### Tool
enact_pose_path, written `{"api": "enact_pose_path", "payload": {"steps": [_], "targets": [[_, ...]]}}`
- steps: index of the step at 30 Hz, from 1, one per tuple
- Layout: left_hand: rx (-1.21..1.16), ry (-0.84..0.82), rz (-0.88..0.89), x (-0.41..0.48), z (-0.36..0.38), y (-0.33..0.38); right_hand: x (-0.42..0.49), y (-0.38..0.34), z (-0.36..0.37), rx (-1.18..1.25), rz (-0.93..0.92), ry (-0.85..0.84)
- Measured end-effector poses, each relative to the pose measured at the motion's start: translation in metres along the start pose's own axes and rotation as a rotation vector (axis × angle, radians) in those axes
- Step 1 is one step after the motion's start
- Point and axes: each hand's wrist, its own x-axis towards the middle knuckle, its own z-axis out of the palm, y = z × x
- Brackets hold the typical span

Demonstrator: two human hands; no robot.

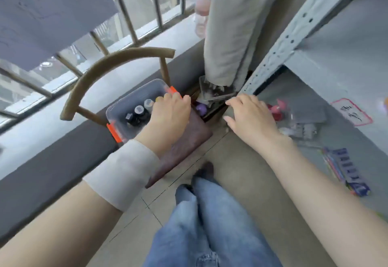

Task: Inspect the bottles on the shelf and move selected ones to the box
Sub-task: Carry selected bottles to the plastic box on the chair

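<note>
**Denim legs near, one hand at the box, one at the shelf**

Denim jeans (210, 224) fill the near edge, with dark-socked feet on the tiled floor (241, 161).

The left forearm wears a pale wristband (123, 172). The left hand (171, 112) hangs over the right side of a clear box (117, 109) with orange latches (114, 132), fingers bent down into it. Whether they hold anything cannot be told.

The box sits on the dark seat of a chair (189, 140) at the left. In it stand several dark bottles (138, 111), upright and close together, just left of the fingers.

The right hand (252, 113) lies palm down with fingers spread and relaxed, gripping nothing, at the near left corner of the grey metal shelf (340, 136).

Just right of that hand on the shelf lies a red and pink thing (278, 109), too blurred to name, beside clear packets (302, 130). Nearer along the shelf lie blue strips (346, 170), and farther right a pink-edged label (351, 111).

Beyond the chair run a sill and window bars (126, 14), with a pale curtain (231, 25) hanging between window and shelf.
</note>
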Motion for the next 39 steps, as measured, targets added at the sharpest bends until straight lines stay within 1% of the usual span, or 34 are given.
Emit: {"api": "enact_pose_path", "payload": {"steps": [3,5,10,16,20,25,29,33,39], "targets": [[-0.024,0.060,0.138,-0.009,-0.045,0.062,-0.056,0.046,-0.034,0.002,0.130,0.059],[0.011,0.087,0.218,-0.014,-0.070,0.105,-0.091,0.077,-0.051,-0.005,0.212,0.083],[0.041,0.134,0.367,-0.023,-0.111,0.223,-0.175,0.162,-0.078,-0.009,0.389,0.125],[0.070,0.178,0.504,-0.029,-0.131,0.375,-0.267,0.268,-0.096,-0.002,0.515,0.164],[0.091,0.161,0.573,-0.031,-0.144,0.443,-0.305,0.320,-0.104,0.000,0.577,0.173],[0.117,0.159,0.587,-0.013,-0.157,0.481,-0.319,0.359,-0.107,0.003,0.616,0.183],[0.156,0.143,0.606,0.008,-0.163,0.492,-0.310,0.377,-0.106,-0.014,0.612,0.169],[0.145,0.107,0.637,0.036,-0.163,0.501,-0.291,0.388,-0.105,-0.029,0.623,0.139],[0.140,0.096,0.776,0.080,-0.153,0.510,-0.255,0.397,-0.097,-0.007,0.679,0.115]]}}
